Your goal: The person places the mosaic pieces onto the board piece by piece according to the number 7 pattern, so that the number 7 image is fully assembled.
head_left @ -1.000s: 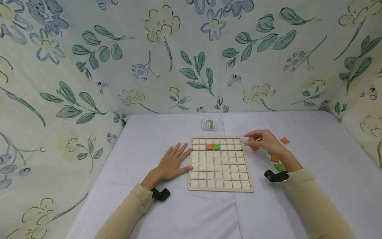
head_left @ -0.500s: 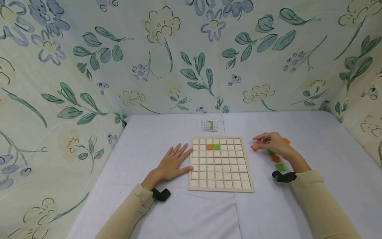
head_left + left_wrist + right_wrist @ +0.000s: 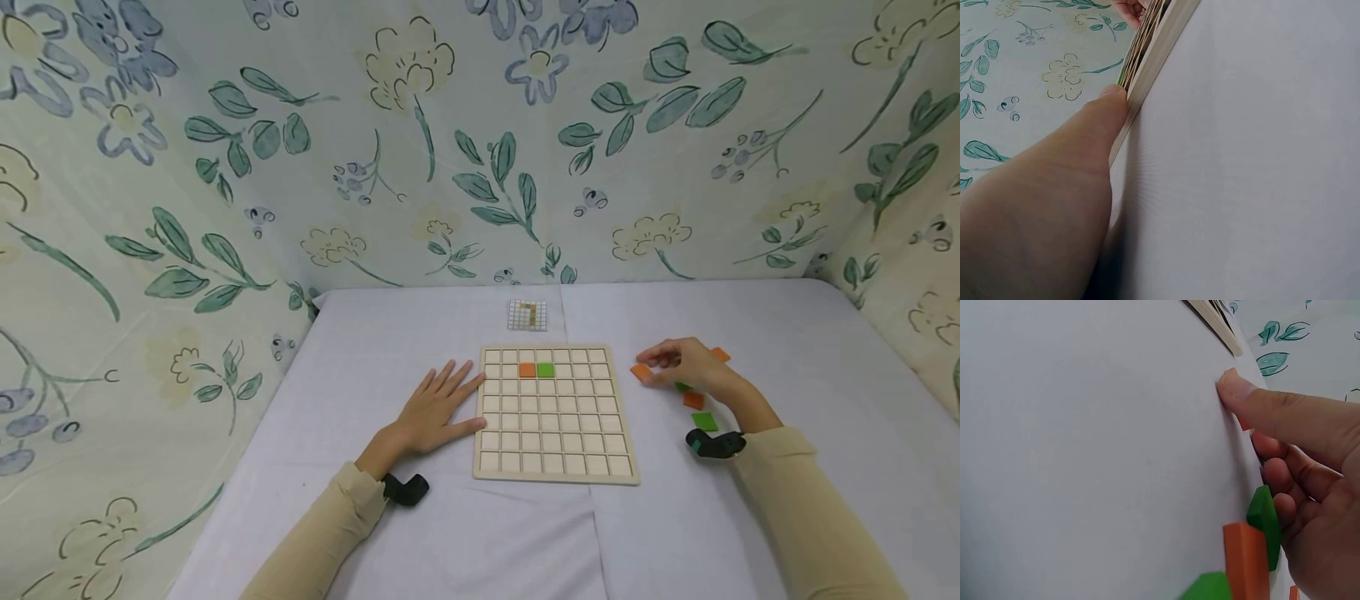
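Note:
My left hand (image 3: 429, 414) lies with fingers spread at the left side of a wooden grid board (image 3: 555, 479). Its thumb and a fingertip touch the board's edge; the left wrist view shows the thumb on the rim. An orange square tile (image 3: 527, 370) and a green square tile (image 3: 545, 370) sit side by side in the board's second row. Right of the board, my right hand (image 3: 693, 367) pinches a loose orange tile (image 3: 640, 372) at the tabletop. In the right wrist view the thumb covers part of that tile (image 3: 1244, 422), and the other fingers are curled.
Around my right hand lie more tiles: an orange one (image 3: 693, 401), a green one (image 3: 704, 422), a partly hidden green one (image 3: 1264, 525) and an orange one (image 3: 721, 354) behind. A small patterned grid card (image 3: 527, 315) lies beyond the board. Floral cloth (image 3: 420, 167) hangs behind the table.
My right hand has moved right, away from the board's edge, and its thumb and fingers have closed on the orange tile. The left hand stays in place.

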`<state>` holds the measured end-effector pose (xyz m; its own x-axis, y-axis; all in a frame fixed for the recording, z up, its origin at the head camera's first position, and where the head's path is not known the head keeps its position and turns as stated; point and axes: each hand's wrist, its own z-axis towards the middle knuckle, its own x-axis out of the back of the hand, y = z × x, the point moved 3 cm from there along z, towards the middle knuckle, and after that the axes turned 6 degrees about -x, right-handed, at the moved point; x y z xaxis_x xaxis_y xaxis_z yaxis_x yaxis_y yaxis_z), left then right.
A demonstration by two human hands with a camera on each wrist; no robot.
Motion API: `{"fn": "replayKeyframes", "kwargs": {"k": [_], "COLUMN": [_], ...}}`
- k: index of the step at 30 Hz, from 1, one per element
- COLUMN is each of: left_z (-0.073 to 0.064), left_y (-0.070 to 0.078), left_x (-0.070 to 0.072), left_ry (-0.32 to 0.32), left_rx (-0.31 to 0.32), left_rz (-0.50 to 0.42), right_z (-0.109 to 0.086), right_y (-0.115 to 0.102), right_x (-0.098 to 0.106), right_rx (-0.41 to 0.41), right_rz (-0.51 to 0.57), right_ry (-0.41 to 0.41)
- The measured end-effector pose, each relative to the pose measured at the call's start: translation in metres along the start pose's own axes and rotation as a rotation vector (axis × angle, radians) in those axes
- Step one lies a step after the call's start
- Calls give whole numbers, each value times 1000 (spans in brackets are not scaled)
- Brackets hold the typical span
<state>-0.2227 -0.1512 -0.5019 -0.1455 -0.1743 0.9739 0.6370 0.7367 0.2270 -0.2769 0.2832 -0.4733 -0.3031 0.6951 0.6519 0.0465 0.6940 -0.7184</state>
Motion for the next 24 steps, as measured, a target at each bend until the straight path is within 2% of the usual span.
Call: {"fn": "replayKeyframes", "kwargs": {"k": [10, 17, 24], "left_z": [0, 0, 0], "left_y": [0, 0, -1], "left_x": [-2, -1, -1], "left_ry": [-9, 4, -15], "left_rx": [-1, -3, 9], "left_rz": [0, 5, 11], "right_z": [0, 1, 3], "right_y": [2, 0, -1], "right_x": [-1, -1, -2], "right_rx": [32, 75, 111], "right_rz": [-7, -47, -77], "right_ry": [-14, 6, 12]}}
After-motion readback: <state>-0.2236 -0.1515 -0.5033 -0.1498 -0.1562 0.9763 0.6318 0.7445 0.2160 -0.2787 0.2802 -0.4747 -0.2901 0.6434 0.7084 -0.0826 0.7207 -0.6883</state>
